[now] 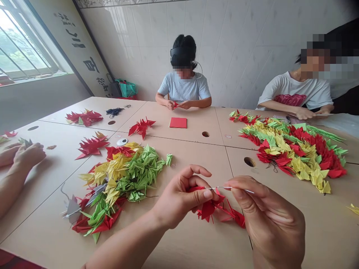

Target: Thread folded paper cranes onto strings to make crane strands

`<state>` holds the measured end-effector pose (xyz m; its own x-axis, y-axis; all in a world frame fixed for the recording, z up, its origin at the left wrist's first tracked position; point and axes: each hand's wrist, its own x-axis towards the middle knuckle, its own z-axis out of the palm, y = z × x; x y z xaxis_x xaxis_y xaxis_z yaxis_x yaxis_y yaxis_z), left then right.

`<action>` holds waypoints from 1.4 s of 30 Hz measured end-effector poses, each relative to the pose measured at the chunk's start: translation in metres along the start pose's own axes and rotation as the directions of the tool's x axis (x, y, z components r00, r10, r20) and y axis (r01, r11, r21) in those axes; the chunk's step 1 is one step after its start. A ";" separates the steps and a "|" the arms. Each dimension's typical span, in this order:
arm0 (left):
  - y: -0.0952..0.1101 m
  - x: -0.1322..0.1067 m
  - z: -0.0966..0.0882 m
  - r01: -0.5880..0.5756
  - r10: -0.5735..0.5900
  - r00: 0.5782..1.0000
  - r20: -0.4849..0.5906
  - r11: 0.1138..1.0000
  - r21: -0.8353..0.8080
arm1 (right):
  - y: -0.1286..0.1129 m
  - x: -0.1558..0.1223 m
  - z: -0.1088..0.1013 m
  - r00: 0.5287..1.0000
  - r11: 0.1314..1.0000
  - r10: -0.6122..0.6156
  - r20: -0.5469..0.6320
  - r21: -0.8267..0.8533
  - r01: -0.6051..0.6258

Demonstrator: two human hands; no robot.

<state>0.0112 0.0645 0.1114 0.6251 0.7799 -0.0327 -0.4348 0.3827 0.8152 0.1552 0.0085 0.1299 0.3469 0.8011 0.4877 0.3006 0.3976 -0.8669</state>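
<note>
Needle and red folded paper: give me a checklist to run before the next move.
1. Left hand grips the red folded paper: ok.
2. Right hand pinches the needle between thumb and fingers: ok.
3. Needle through the paper: cannot tell; the left fingers hide that spot.
4. Needle threaded: cannot tell; too fine to make out.
5. Right hand clear of the multicoloured paper pile: ok.
6. Right hand free: not ok.
</note>
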 end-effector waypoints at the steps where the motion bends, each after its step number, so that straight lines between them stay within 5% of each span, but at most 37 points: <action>1: 0.000 0.000 0.000 -0.015 0.015 1.000 -0.005 1.000 -0.005 | 0.001 0.000 0.000 1.000 1.000 -0.006 -0.003 0.005 0.006; 10: 0.004 -0.006 0.008 -0.081 0.079 0.994 -0.073 0.997 -0.015 | 0.008 -0.006 0.002 0.983 0.987 -0.160 -0.086 -0.015 0.159; 17: 0.005 -0.003 0.009 -0.058 0.061 0.990 -0.123 0.998 0.030 | 0.015 -0.014 0.003 0.912 0.908 -0.406 -0.052 -0.139 0.396; 25: 0.003 -0.005 0.010 -0.084 0.100 0.981 -0.168 0.991 0.101 | 0.017 -0.015 0.008 0.945 0.949 -0.316 -0.083 -0.048 0.313; 29: 0.000 -0.005 0.010 -0.105 0.123 0.983 -0.138 0.986 0.131 | 0.011 -0.009 0.008 0.977 0.984 -0.146 -0.154 0.075 0.159; 35: 0.002 -0.005 0.010 -0.076 0.122 0.982 -0.142 0.953 0.294 | 0.009 0.002 0.000 0.988 0.935 0.156 0.015 0.319 -0.153; 42: 0.004 -0.005 0.008 -0.078 0.161 0.980 -0.121 0.856 0.511 | 0.009 0.003 -0.002 0.983 0.934 0.184 0.024 0.308 -0.182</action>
<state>0.0111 0.0582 0.1194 0.4642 0.8853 0.0292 -0.0899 0.0142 0.9959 0.1613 0.0137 0.1238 0.3751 0.8708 0.3177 -0.0560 0.3634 -0.9299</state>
